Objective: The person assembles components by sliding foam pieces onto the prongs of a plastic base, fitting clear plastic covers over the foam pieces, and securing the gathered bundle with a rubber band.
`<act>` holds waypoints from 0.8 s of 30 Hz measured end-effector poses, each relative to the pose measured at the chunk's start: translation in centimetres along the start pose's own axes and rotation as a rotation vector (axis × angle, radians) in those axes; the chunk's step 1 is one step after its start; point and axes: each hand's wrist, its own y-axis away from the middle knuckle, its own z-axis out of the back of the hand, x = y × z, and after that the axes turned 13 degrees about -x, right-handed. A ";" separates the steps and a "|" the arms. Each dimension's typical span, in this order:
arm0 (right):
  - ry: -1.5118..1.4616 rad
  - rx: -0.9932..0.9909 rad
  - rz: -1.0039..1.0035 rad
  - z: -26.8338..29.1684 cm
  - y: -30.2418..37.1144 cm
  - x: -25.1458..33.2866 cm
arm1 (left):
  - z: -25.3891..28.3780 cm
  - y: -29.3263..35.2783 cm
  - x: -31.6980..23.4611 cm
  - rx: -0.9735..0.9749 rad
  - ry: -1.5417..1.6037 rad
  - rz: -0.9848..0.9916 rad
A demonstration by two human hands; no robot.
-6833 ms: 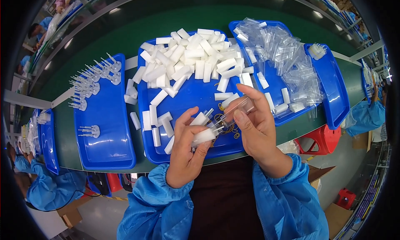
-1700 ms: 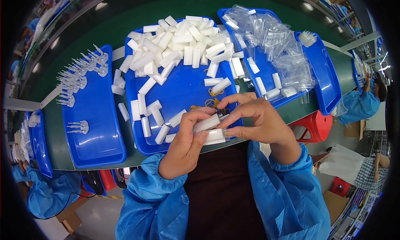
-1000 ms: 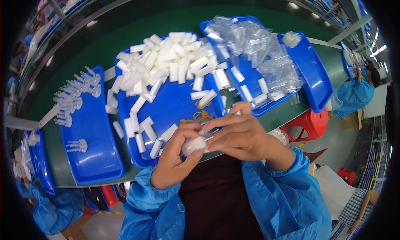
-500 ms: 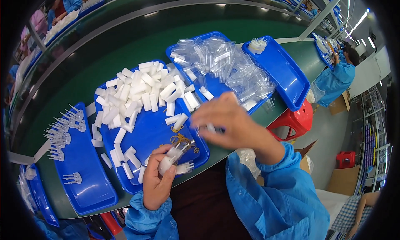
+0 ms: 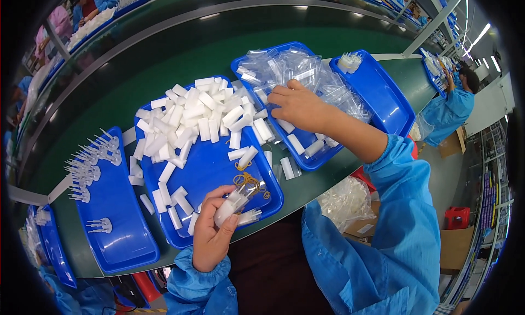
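My left hand [image 5: 213, 230] is closed around a small bundle of white blocks in clear plastic sleeves [image 5: 232, 205], over the near edge of a blue tray [image 5: 199, 165]. A second sleeved block [image 5: 250, 216] sticks out beside it. Yellow rubber bands [image 5: 246, 181] lie just past the bundle. My right hand [image 5: 299, 104] is over the left side of another blue tray [image 5: 313, 161] heaped with clear plastic sleeves [image 5: 306, 66]. Its fingers are bent, and whatever lies under them is hidden. A white block [image 5: 285, 126] shows beneath the palm.
Loose white blocks [image 5: 186, 110] are heaped in the near tray. Left stands a blue tray [image 5: 123, 216] of white pronged parts [image 5: 87, 170]; far right, another blue tray [image 5: 383, 91]. A sleeved block [image 5: 288, 168] lies on the green table. A co-worker [image 5: 456, 99] sits at right.
My right hand has moved up and away from beside my left hand to the tray of clear sleeves. The left hand keeps its hold on the bundle. The view has shifted slightly.
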 end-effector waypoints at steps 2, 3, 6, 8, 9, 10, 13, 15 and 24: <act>-0.021 0.039 0.060 0.3 -0.4 -0.1 | 0.1 0.0 -0.2 -0.010 0.006 -0.002; -0.020 0.053 0.037 0.7 -0.5 -0.2 | 0.1 0.0 -0.2 -0.010 0.013 -0.007; -0.006 0.002 -0.001 1.2 -0.2 -0.4 | 0.2 -0.2 0.1 -0.023 0.019 -0.033; 0.049 -0.067 -0.020 1.1 0.1 -0.5 | 0.4 -0.4 0.3 -0.013 -0.010 -0.049; 0.045 -0.067 -0.018 1.0 0.0 -0.5 | 0.5 -0.4 0.3 0.002 -0.038 -0.068; 0.055 -0.033 -0.018 0.8 -0.1 -0.5 | 0.4 -0.4 0.3 -0.001 -0.040 -0.066; 0.094 -0.024 0.002 -0.2 -0.3 -0.5 | 0.2 -0.2 0.0 -0.001 -0.013 -0.034; 0.119 -0.051 0.023 -0.5 -0.4 -0.6 | 0.2 -0.1 -0.1 0.004 -0.024 -0.035; -0.350 -0.320 -0.278 1.6 -0.7 0.6 | 0.4 -0.1 0.1 -0.090 -0.131 -0.105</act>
